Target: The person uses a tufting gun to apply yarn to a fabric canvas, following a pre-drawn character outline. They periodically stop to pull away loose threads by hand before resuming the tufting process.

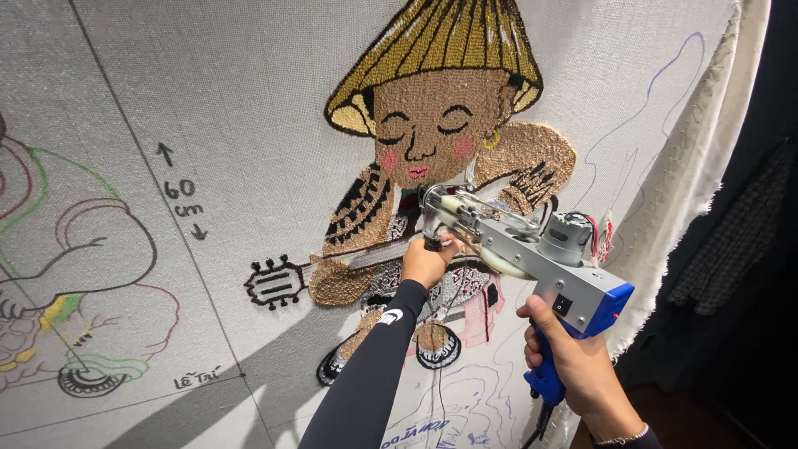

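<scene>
Tufting gun [532,258], one grey and blue tool, is pressed nose-first against a pale stretched cloth [249,100] hanging upright, with dark room beyond the frayed right edge. The cloth bears one finished yarn figure in a conical hat [432,108] and one coloured outline sketch [75,274] at left. The left hand [426,262] is closed around the front handle; the right hand [573,357] grips the blue rear grip.

bright, sharp centre; arm shadows lower left; right edge dark
</scene>
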